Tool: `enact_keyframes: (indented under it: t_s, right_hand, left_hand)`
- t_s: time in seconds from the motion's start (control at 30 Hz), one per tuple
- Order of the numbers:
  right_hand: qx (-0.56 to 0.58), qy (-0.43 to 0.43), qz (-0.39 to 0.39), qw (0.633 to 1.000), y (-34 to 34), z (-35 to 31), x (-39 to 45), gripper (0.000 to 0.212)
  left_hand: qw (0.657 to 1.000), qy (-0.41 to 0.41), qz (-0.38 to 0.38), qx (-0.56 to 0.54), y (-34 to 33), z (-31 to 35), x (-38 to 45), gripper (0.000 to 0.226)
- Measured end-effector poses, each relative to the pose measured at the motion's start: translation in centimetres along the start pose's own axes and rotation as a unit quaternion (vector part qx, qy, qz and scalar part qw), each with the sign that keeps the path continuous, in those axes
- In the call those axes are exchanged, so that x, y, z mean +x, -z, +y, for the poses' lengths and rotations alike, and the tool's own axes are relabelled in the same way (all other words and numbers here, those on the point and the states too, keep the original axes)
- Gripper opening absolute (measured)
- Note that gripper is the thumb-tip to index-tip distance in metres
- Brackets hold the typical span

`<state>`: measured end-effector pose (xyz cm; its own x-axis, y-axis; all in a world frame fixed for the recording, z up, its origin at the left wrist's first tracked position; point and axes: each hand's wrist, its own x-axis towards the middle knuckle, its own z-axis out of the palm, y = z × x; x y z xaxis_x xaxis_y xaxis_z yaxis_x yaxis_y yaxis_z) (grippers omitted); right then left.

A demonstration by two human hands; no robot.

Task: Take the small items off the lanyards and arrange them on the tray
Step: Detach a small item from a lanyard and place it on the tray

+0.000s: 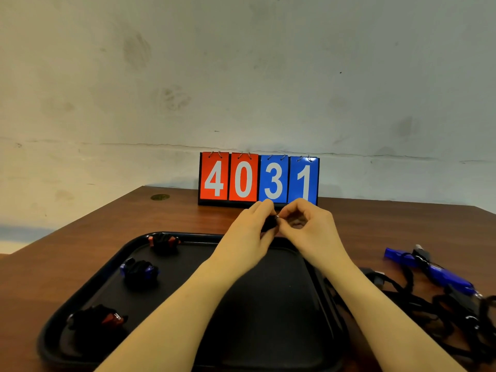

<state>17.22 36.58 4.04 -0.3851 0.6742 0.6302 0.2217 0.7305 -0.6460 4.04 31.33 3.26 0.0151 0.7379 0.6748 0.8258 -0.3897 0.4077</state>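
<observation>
A black tray [88, 288] is lying on the brown wooden table [112, 224], and along its left side three small bundled items are being kept in a row, well apart from one another: a black and red item [98, 319] nearest the camera, a black and blue item [139, 271] in the middle, and a second black and red item [163, 242] at the far left corner.

Above the far edge of the tray, the left hand [248, 232] is being held up with its fingers curled round a small black item [269, 224], which is being gripped between thumb and fingers. Just beside it, the right hand [308, 226] is being held with thumb and forefinger pinched together on a small metal ring [277, 216] at the top of that same item; the two hands are touching there.

Behind the hands, a flip scoreboard [259, 179] reading 4031 is standing against the wall [241, 76].

To the right of the tray, a tangle of black lanyards [429, 304] is lying on the table, with two blue items [445, 277] resting among the cords.
</observation>
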Motion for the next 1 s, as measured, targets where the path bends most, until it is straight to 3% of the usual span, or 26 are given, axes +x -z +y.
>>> enact_keyframes:
  t_s: [0.1,0.43,0.73,1.0]
  right_hand:
    - [-0.001,-0.003,0.004,1.000,-0.3,0.0,0.0,0.026]
    - [-0.032,0.047,0.050,0.997,-1.0,0.4,0.1,0.012]
    - [-0.008,0.086,0.013,0.996,-0.1,0.6,0.2,0.011]
    - [-0.017,0.087,-0.030,0.996,0.4,0.4,0.5,0.004]
  left_hand:
    - [1.000,0.002,-0.006,-0.017,0.1,0.0,0.0,0.018]
    - [0.999,0.021,0.007,-0.043,0.1,-0.4,0.0,0.021]
    - [0.996,0.037,-0.029,-0.081,0.7,-0.9,0.2,0.020]
    - [0.997,0.016,-0.072,0.029,1.2,-1.3,0.2,0.019]
